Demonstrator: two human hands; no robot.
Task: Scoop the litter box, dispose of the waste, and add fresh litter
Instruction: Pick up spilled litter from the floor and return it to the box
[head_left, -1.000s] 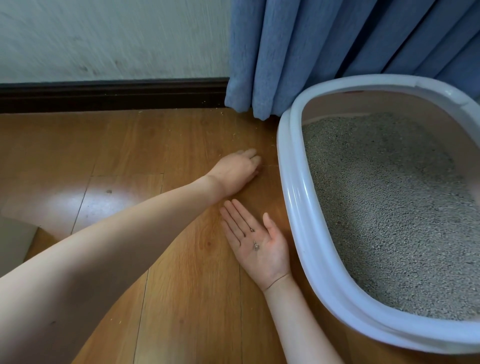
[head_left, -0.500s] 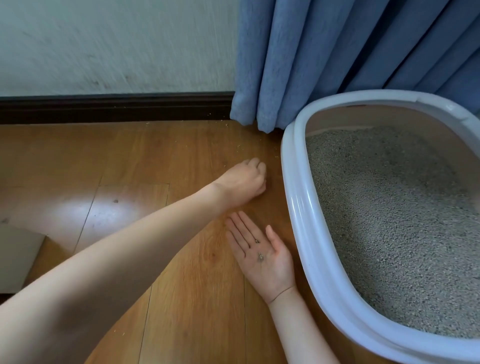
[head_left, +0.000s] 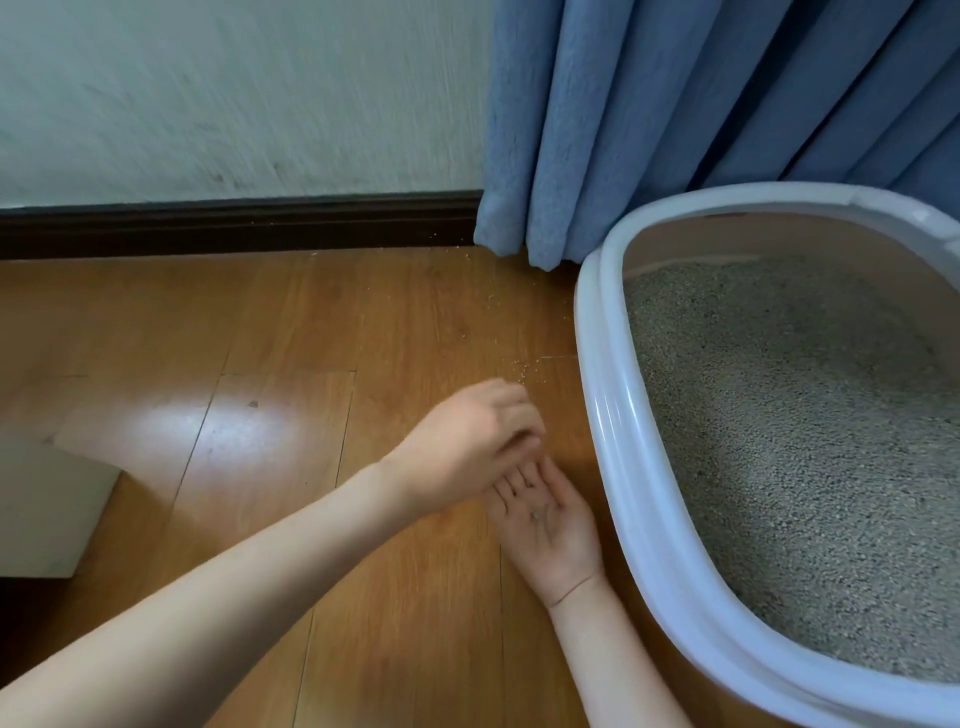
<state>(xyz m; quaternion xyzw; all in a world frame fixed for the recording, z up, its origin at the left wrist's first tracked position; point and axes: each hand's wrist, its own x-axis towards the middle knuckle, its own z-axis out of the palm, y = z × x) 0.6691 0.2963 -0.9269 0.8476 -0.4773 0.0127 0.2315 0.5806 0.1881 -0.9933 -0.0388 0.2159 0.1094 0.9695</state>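
Litter box (head_left: 597, 374) at right of frame, white rim, grey litter (head_left: 810, 447) levelled inside; sat on wood floor (head_left: 270, 519) against blue curtain (head_left: 675, 104). Stray granules (head_left: 519, 370) scattered on floor at centre, just left of box rim, more specks up toward dark baseboard (head_left: 234, 223).

Right hand (head_left: 550, 525) low centre, palm up, fingers relaxed and slightly cupped, few granules resting in palm; just beside box wall, not touching as far as visible. Left hand (head_left: 467, 441) reached across from lower left, fingers curled over right-hand fingertips; blurred, cannot tell whether pinching grains or already released. White block (head_left: 47, 514) at left edge, unidentified.

Step judged: hand-picking spilled litter off floor, dropping into cupped palm. Box looked already filled and smooth, so task probably near end, cleanup only.

Handling judged: granules tiny, light, hard, loose; roll and bounce easily on glossy boards. Best pinched between thumb and fingertip or swept together into a pile first, not grabbed. Palm to be kept level and cupped or grains slide off. Box itself rigid plastic, likely heavy with litter; rim the place to grip if moved.
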